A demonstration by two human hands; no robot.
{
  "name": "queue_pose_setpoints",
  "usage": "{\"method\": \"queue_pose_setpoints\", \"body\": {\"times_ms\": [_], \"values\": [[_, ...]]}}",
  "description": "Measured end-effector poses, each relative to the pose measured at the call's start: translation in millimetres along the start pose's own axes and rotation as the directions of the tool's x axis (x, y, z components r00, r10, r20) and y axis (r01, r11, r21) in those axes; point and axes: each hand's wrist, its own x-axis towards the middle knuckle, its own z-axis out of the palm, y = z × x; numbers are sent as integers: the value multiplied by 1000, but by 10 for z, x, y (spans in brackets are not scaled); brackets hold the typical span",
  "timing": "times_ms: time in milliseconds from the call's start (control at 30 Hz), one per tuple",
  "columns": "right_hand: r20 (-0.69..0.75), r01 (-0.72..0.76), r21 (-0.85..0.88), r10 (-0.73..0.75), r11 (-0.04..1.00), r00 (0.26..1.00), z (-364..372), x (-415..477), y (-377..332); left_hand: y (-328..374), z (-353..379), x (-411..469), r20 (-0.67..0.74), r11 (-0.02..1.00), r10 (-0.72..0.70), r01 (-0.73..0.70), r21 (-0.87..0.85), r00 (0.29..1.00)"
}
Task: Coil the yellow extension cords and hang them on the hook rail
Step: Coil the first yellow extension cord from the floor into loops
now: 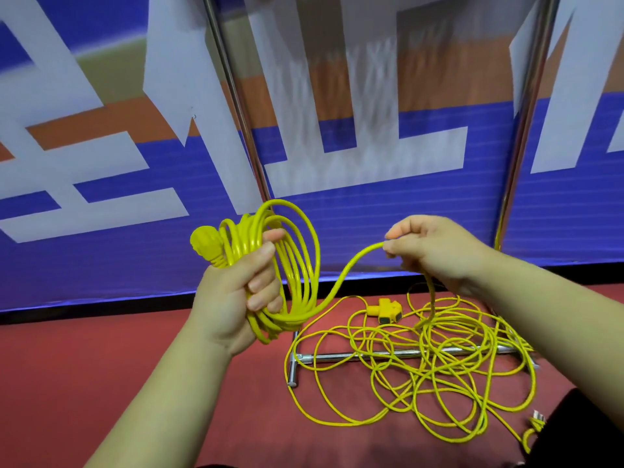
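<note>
My left hand (236, 292) grips a coil of yellow extension cord (297, 265) made of several loops, with the yellow plug (206, 244) sticking up beside the thumb. From the coil one strand runs right to my right hand (435, 251), which pinches it between thumb and fingers. Below that hand the strand drops into a loose tangle of yellow cord (422, 369) on the red floor. A yellow socket block (386, 310) lies at the far edge of the tangle. No hook rail is in view.
A blue, white and orange banner (371, 214) hangs behind on chrome poles (236, 106). A chrome base bar with a T-joint (341, 356) lies on the red floor (84, 366) under the tangle. Another plug end (537, 420) shows at the lower right.
</note>
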Motion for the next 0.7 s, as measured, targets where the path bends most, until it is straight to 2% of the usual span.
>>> {"method": "queue_pose_setpoints", "body": {"times_ms": [100,200,433,600,700], "values": [[-23,82,-9,-82,997,996,13,-86,-132,-140,93,1,19,982,-27,23,187,999],[65,166,12,-166,986,984,58,-239,-283,-288,188,18,9,949,-36,32,313,999],[241,243,-14,-233,970,942,68,-399,-428,-433,298,49,74,945,-90,62,322,993],[283,241,11,-234,970,930,30,-413,-422,-449,359,81,196,944,-115,46,326,974],[294,228,68,-238,971,926,-7,-426,-423,-465,406,90,277,920,-161,43,389,947]]}}
